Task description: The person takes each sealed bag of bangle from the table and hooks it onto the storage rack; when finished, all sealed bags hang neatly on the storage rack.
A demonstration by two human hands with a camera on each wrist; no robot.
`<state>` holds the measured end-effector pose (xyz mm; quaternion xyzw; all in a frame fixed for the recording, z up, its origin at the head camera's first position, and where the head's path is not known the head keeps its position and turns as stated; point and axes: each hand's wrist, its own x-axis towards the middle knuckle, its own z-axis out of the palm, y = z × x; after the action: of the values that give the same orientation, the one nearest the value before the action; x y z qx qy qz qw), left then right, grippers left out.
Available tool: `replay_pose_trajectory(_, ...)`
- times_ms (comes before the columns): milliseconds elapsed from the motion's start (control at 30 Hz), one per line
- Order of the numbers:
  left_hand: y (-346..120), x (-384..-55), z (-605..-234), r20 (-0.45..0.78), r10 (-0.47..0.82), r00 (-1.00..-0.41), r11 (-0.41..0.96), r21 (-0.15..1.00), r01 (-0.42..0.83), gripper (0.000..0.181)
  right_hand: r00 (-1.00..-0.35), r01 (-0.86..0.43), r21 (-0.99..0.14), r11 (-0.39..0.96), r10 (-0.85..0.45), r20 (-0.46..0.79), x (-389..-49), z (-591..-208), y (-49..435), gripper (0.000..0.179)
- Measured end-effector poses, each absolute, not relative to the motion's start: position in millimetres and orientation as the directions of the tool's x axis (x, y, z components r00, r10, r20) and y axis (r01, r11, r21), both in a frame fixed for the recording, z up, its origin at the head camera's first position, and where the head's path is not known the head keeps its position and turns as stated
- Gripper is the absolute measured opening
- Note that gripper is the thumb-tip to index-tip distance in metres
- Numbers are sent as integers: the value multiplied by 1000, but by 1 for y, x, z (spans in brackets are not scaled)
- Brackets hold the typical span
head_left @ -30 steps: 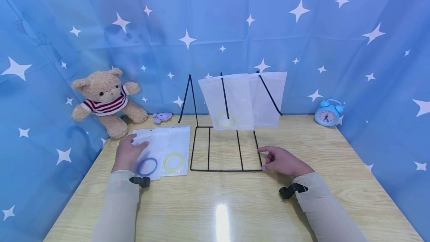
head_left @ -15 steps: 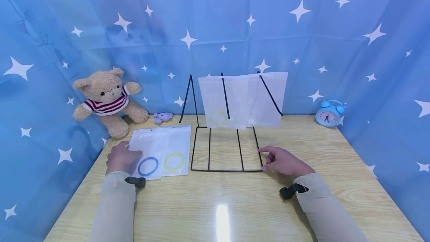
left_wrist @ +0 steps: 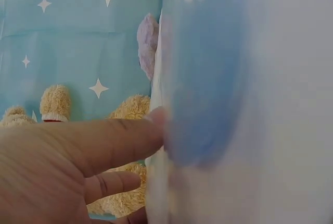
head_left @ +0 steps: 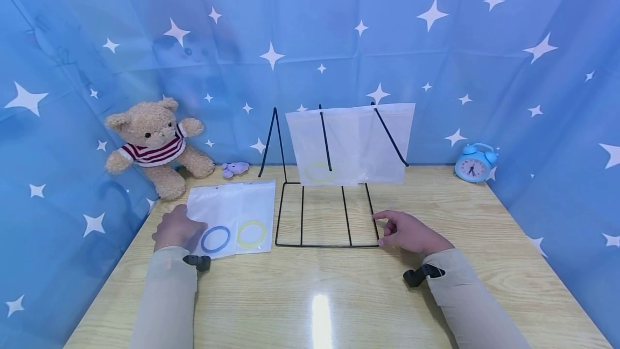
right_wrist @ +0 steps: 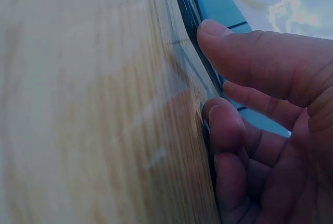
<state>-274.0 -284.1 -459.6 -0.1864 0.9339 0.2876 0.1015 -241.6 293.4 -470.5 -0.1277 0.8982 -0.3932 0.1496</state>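
I have the left hand point(head_left: 176, 227) with its fingertips touching the left edge of the blue-ring bag point(head_left: 213, 211); I can't tell whether they pinch it. That bag lies on the table point(head_left: 271, 295) beside the yellow-ring bag point(head_left: 256, 203). My right hand point(head_left: 411, 232) grips the wire rack point(head_left: 324, 245) at its right side; whitish bags point(head_left: 344, 139) hang there.

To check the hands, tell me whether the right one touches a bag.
No, the right hand touches the rack, away from the bags.
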Motion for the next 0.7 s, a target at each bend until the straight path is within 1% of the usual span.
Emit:
replay_pose_trajectory(167,-284,-274,-459,-295,-279,-914,764,509,-398,94,-922,-113,-753,648,-350,-164,-239,-468,292,69)
replay_pose_trajectory(400,-284,-277,-457,-316,-272,-909,711,570,-412,94,-923,-109,-748,655,-346,-168,-239,-466,292,69)
replay_pose_trajectory(500,-287,-281,-458,-302,-237,-923,725,577,-375,90,-923,-110,-744,659,-345,-169,-239,-467,292,69)
replay_pose_trajectory(633,-290,-286,-462,-263,-181,-948,739,600,-308,76,-922,-117,-745,657,-351,-165,-240,-468,292,69)
replay_pose_trajectory(700,-292,-287,-463,-236,-169,-957,725,628,-283,70,-921,-120,-744,657,-353,-163,-240,-468,292,68)
